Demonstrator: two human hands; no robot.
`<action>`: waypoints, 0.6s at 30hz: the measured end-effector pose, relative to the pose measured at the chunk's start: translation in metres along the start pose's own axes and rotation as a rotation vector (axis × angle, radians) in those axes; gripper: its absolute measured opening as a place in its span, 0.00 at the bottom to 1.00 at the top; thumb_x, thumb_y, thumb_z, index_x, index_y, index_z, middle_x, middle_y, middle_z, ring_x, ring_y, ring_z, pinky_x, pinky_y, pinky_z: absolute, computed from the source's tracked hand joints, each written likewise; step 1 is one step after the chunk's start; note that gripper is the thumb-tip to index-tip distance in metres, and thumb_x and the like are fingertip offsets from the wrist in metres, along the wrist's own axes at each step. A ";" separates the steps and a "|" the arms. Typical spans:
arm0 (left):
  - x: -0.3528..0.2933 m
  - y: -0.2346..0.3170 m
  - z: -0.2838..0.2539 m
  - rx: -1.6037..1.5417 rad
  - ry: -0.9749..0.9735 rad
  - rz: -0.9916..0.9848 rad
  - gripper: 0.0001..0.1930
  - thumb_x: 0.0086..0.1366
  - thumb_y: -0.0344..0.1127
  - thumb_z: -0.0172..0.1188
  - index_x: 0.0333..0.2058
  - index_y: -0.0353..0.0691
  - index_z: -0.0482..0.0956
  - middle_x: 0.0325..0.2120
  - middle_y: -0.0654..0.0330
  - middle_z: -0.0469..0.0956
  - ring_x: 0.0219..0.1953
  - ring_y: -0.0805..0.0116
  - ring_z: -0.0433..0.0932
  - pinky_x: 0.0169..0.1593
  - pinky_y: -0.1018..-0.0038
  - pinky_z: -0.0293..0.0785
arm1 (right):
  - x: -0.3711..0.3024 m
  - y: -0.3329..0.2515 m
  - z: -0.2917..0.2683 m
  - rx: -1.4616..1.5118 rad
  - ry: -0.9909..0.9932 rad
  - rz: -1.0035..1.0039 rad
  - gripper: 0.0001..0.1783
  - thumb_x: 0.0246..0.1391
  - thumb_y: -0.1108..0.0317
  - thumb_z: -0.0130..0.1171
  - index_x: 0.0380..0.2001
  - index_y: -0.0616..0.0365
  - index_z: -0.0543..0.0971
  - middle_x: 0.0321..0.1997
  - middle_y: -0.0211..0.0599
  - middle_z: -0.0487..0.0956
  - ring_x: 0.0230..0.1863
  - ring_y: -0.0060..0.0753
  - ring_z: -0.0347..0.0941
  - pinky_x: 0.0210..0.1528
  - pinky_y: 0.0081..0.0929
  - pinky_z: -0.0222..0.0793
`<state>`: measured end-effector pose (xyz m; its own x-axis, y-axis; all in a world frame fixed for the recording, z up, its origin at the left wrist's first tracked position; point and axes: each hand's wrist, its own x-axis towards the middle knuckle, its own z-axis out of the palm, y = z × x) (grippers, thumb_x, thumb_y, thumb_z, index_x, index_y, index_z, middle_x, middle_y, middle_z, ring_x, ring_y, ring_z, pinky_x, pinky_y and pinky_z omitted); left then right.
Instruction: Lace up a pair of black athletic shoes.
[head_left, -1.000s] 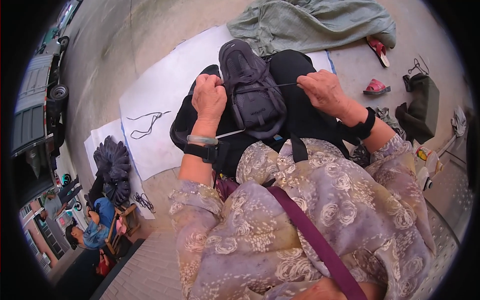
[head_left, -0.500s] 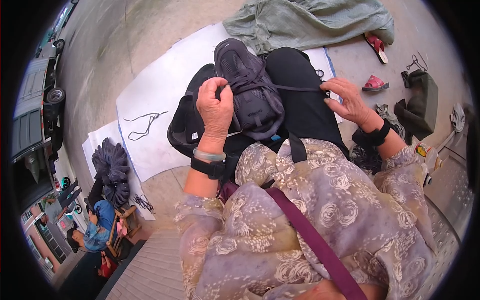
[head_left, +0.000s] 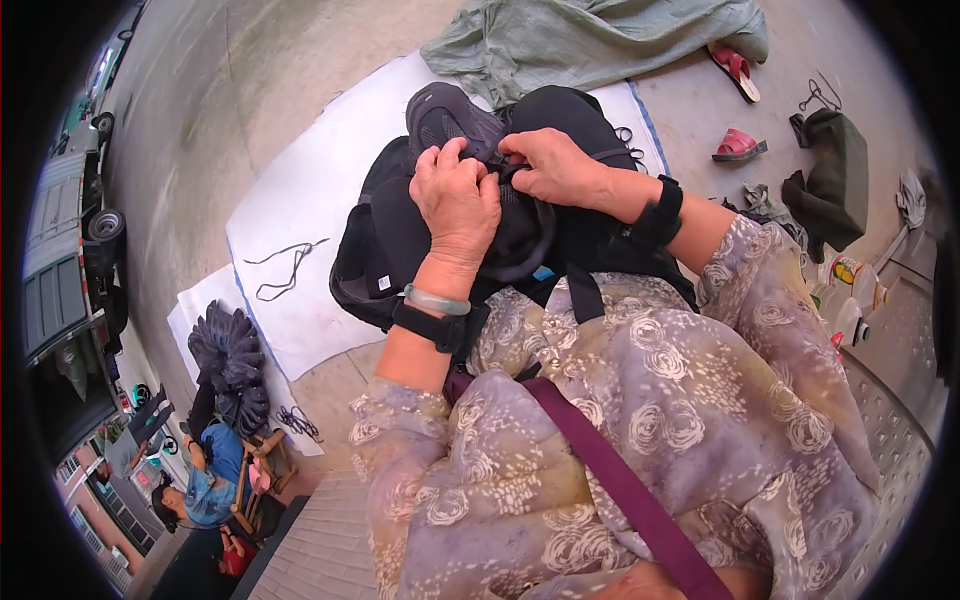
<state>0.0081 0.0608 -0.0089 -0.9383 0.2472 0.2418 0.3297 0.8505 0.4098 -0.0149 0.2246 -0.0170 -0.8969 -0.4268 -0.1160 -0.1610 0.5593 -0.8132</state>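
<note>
Shoe [head_left: 450, 113] upper centre of frame, partly beneath left hand [head_left: 455, 195] and right hand [head_left: 555, 168]. Fingers curled, nearly closed; cannot tell whether lace [head_left: 612, 153] is pinched. Steady shoe, grip lace close, tension evenly, avoid twists.

No lettering is readable: the small white rectangular tag [head_left: 384, 283] on black fabric [head_left: 352, 268] and the white rounded container's [head_left: 868, 291] multicoloured label [head_left: 847, 271] show too small.
</note>
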 end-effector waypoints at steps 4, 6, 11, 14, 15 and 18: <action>0.005 0.010 -0.006 0.045 -0.024 0.073 0.08 0.46 0.35 0.63 0.24 0.37 0.78 0.46 0.55 0.71 0.48 0.48 0.65 0.51 0.53 0.58 | 0.007 0.002 -0.004 0.178 -0.067 0.084 0.22 0.35 0.79 0.52 0.40 0.68 0.75 0.34 0.49 0.78 0.38 0.35 0.75 0.41 0.26 0.69; 0.006 0.014 -0.006 0.193 -0.017 0.126 0.08 0.46 0.34 0.63 0.24 0.38 0.77 0.46 0.57 0.72 0.46 0.49 0.66 0.51 0.57 0.59 | 0.008 0.011 -0.002 0.318 -0.087 0.118 0.22 0.35 0.80 0.52 0.41 0.68 0.75 0.35 0.47 0.78 0.39 0.32 0.74 0.42 0.25 0.68; 0.011 0.016 -0.006 0.223 -0.043 0.171 0.07 0.48 0.34 0.61 0.25 0.37 0.77 0.47 0.57 0.71 0.45 0.46 0.66 0.51 0.54 0.58 | 0.007 0.022 -0.001 0.563 -0.088 0.092 0.22 0.36 0.79 0.50 0.40 0.65 0.78 0.34 0.40 0.80 0.33 0.24 0.73 0.36 0.22 0.69; 0.009 0.016 -0.007 0.203 -0.033 0.161 0.05 0.49 0.31 0.59 0.25 0.36 0.76 0.47 0.58 0.71 0.46 0.46 0.66 0.53 0.51 0.56 | 0.003 0.015 -0.003 0.423 -0.080 0.043 0.22 0.36 0.76 0.53 0.41 0.65 0.76 0.33 0.42 0.79 0.33 0.29 0.75 0.36 0.25 0.69; 0.009 0.016 -0.009 0.202 -0.022 0.174 0.04 0.49 0.30 0.58 0.24 0.37 0.75 0.47 0.58 0.72 0.48 0.47 0.66 0.55 0.50 0.55 | -0.003 0.008 -0.004 0.328 -0.019 0.019 0.23 0.37 0.73 0.55 0.43 0.64 0.75 0.33 0.43 0.79 0.34 0.32 0.75 0.37 0.26 0.70; -0.002 0.016 -0.031 0.147 0.051 0.273 0.02 0.49 0.27 0.56 0.22 0.37 0.72 0.47 0.57 0.72 0.50 0.51 0.67 0.56 0.50 0.55 | -0.012 0.001 -0.004 0.246 0.030 -0.011 0.29 0.38 0.64 0.60 0.47 0.62 0.70 0.32 0.44 0.77 0.34 0.40 0.75 0.37 0.29 0.70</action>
<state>0.0187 0.0591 0.0245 -0.8093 0.4555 0.3709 0.5470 0.8146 0.1930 -0.0059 0.2337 -0.0141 -0.9083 -0.4081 -0.0925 -0.0688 0.3637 -0.9290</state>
